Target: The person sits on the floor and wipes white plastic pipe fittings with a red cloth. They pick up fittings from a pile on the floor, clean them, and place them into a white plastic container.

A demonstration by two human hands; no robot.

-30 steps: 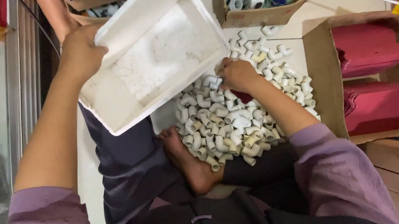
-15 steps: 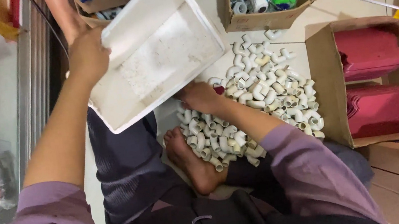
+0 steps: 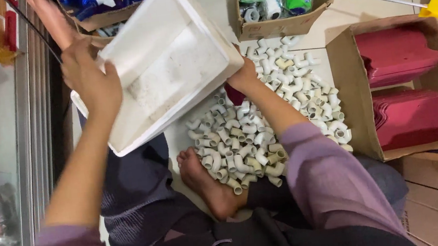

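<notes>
Over the heap of white pipe elbows (image 3: 253, 135), the left hand (image 3: 90, 80) is gripping the tilted white tray (image 3: 167, 52) by its rim. The right hand (image 3: 244, 76) is steadying the far edge (its fingers are hidden, so I cannot tell their grip); keeping both sides supported seems wise.

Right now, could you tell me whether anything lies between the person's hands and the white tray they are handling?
Nothing visible does. The left hand grips the white tray directly at its left rim, and the right hand touches its lower right corner, above the pile of white pipe elbows on the floor.
</notes>
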